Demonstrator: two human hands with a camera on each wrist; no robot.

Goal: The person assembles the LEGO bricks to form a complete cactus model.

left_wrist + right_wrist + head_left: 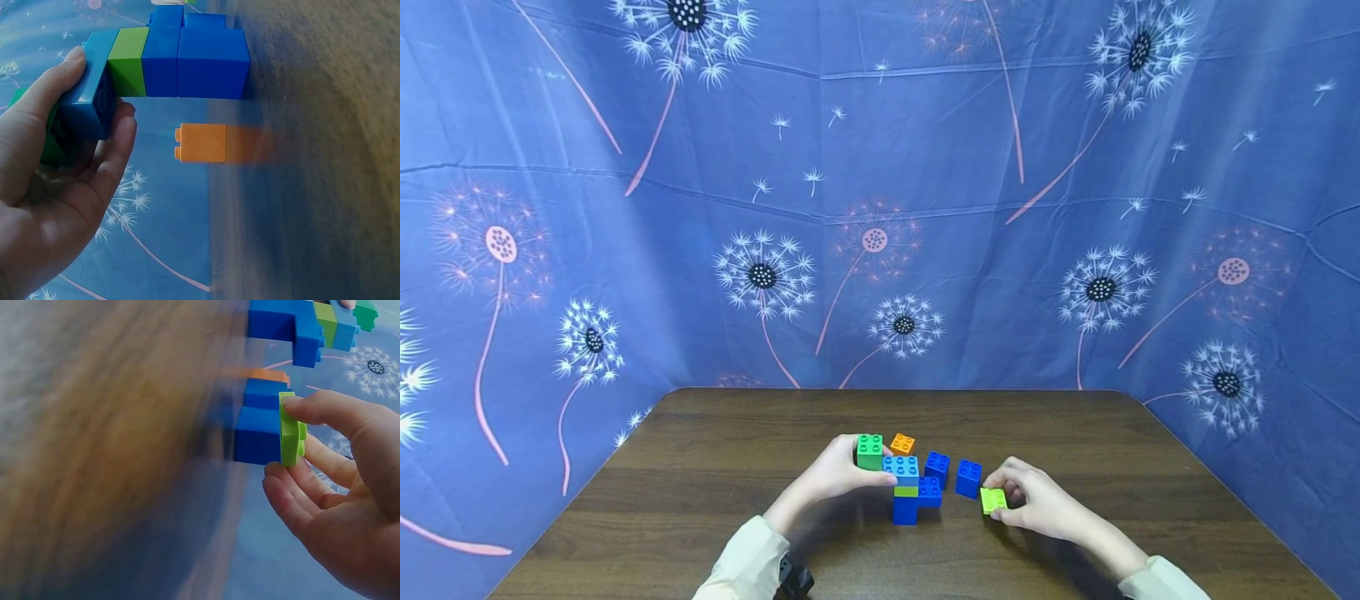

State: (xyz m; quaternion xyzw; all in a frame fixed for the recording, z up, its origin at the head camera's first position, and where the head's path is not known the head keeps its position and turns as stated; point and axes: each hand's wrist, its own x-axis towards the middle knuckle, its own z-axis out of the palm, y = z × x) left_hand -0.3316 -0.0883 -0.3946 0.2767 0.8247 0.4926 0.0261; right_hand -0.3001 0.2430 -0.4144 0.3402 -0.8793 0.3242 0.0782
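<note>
My left hand [842, 467] holds a built stack by its light blue brick [94, 94], thumb on one side and fingers on the other. A green brick [870, 452] sits above the light blue one, at its left end. Below come a lime-green brick [128, 61] and dark blue bricks [203, 59], one jutting out to the right. My right hand [1033, 500] pinches a thin lime-green brick [289, 428] between thumb and fingers, studs up. In the right wrist view it overlaps a dark blue brick [256, 434] standing on the table.
Two loose dark blue bricks, a nearer one [968, 478] and a farther one [937, 465], stand between the hands. Behind the stack lies an orange brick [903, 444]. The brown wooden table [760, 425] ends at a blue dandelion-print cloth [955, 250].
</note>
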